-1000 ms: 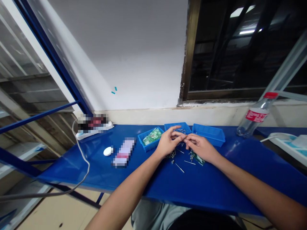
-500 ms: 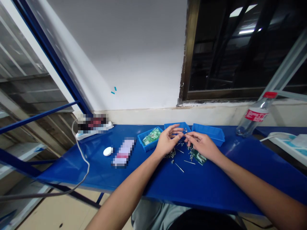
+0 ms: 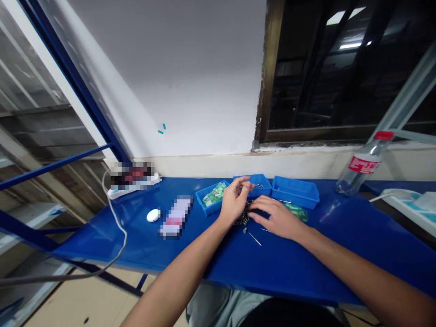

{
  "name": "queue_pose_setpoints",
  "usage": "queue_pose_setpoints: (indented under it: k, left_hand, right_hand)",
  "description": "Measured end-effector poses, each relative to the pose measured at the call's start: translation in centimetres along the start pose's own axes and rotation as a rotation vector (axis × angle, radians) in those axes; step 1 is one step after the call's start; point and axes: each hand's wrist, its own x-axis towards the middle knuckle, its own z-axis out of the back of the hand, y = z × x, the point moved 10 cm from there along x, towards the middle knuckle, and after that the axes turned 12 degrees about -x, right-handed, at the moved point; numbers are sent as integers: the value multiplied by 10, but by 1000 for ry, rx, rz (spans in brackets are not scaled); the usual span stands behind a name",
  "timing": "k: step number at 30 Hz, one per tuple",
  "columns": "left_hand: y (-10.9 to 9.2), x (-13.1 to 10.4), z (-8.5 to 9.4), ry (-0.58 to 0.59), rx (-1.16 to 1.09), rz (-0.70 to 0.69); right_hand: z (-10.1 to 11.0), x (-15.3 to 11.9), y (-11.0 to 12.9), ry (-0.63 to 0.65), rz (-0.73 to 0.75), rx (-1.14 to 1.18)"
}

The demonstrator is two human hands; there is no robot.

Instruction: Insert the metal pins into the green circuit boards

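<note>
**A:** Where were the hands?

**B:** Both near the back edge of the table (image 3: 306, 268). The left hand (image 3: 235, 202) hovered over a pile of small pins (image 3: 243, 219), fingers curled; whether it pinched one I couldn't tell. The right hand (image 3: 274, 217) lay flat and loose on the pile, grasping nothing.

**A:** And around them?

**B:** A green board (image 3: 297, 210) just right of that hand, and three blue bins (image 3: 295, 190) along the back edge.

**A:** How would the pins handle?

**B:** Light, thin, probably bendable and slippery. I'd pinch one by its body, not the lead.
</note>
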Motion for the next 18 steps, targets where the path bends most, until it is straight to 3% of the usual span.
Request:
queue_pose_setpoints:
  k: [3,7,12,18]
  left_hand:
    - [-2,-1,-1,15,44,0]
    - [-6,-1,0,24,86,-5]
    - [-13,-2,-3,43,121,-41]
    - [-15,-4,-7,74,168,-49]
  right_hand:
    - [-13,-4,30,125,176,-30]
    - [-24,-10,44,203,249,-80]
    - [-35,-10,46,212,311,-147]
    - [-31,-7,33,130,302,-229]
